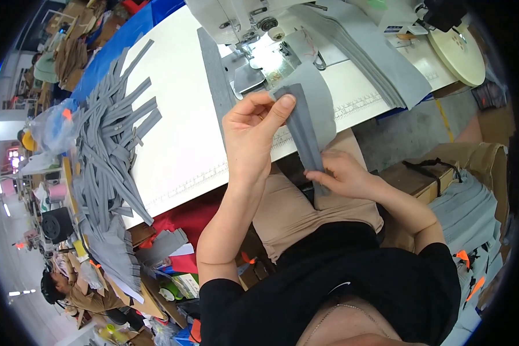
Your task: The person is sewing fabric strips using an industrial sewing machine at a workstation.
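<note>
Gripping a dark gray strip [307,128] in front of the sewing machine [219,14]: pinching its upper end between thumb and fingers of the left hand [249,131], and its lower part between thumb and fingers of the right hand [346,174]. Behind the strip, nearer the sewing machine, a light gray panel [323,95]; impossible to tell whether also pinched. Left of the sewing machine, on the white desk [173,109], a heap of gray strips [106,144]. Along the desk's near edge, in front of the sewing machine, a printed measuring scale [199,181]. On the sewing machine's right-hand part, a small label [393,29], too tiny to read.
</note>
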The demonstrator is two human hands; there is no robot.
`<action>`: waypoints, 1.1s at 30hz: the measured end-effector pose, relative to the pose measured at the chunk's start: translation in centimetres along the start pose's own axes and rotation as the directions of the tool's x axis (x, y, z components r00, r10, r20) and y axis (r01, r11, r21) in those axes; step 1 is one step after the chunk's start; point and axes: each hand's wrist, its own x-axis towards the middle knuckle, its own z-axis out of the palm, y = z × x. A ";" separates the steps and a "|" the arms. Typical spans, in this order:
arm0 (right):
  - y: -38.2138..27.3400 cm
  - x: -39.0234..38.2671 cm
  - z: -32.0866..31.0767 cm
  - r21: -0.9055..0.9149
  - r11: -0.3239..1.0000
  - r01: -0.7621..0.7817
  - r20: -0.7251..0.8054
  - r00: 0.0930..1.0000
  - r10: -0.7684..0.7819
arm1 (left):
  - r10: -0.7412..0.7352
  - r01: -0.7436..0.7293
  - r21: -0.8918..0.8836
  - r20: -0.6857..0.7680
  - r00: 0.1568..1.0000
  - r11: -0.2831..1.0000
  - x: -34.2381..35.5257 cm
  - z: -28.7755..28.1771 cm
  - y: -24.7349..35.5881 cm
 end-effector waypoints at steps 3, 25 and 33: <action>0.6 0.0 -0.8 -0.348 0.928 0.138 -0.081 0.981 -0.176 | -0.008 0.007 0.039 0.029 1.000 0.999 -0.1 -0.5 -0.6; -8.7 6.7 -9.7 -0.585 0.787 0.197 -0.175 0.917 -0.359 | -0.130 0.107 0.267 0.068 0.989 0.958 -0.5 -0.1 -2.7; -8.5 7.9 -10.8 -0.568 0.789 0.236 -0.132 0.919 -0.370 | -0.176 0.172 0.164 0.013 0.984 0.971 0.3 0.0 -2.8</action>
